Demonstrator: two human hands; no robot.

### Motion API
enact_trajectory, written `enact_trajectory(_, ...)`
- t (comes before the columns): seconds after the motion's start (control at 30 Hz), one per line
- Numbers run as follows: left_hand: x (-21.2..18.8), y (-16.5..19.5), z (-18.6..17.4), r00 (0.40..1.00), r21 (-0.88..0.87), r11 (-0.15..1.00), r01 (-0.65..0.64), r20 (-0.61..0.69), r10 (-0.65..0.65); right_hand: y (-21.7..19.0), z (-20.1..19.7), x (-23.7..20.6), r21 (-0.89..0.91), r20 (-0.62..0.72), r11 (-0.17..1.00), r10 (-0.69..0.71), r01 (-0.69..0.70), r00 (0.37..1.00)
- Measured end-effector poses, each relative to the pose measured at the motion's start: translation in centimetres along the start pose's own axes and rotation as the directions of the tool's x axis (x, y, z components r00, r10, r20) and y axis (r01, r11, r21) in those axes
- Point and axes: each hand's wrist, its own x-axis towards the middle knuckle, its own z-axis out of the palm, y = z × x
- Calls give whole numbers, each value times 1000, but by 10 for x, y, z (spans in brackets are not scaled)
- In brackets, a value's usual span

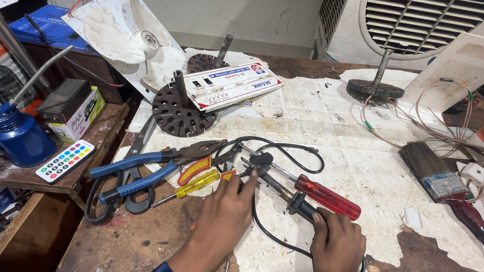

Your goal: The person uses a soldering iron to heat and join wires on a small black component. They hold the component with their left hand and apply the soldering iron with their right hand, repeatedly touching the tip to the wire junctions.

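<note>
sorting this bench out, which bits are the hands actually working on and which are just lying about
In hand:
- soldering iron, gripped by the right hand
- small black part at its tip, touched by the left hand
- black cord

Lying about:
- red screwdriver
- blue pliers
- yellow screwdriver
- paintbrush
- remote
- blue oil can
- rotor

A paintbrush (441, 177) is laid at the bench's right; blue pliers (141, 170) and a remote (65, 161) are seen left. An oil can (18, 135) is set beside them.
</note>
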Motion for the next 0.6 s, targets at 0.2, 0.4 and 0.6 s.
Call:
enact_trajectory(0.2, -2, 7, 1, 985, -92, 990, -110, 124, 121, 1, 2, 0, 14, -14, 1000, -10, 10, 1000)
enact_trajectory(0.4, -2, 6, -4, 998, -24, 998, -54, 17, 54, 3, 3, 0, 13, -12, 1000, -5, 5, 1000)
enact_trajectory(0.6, -4, 8, 4, 979, -68, 983, -172, 100, 178, 3, 3, 0, 26, 9, 1000, 18, -18, 1000)
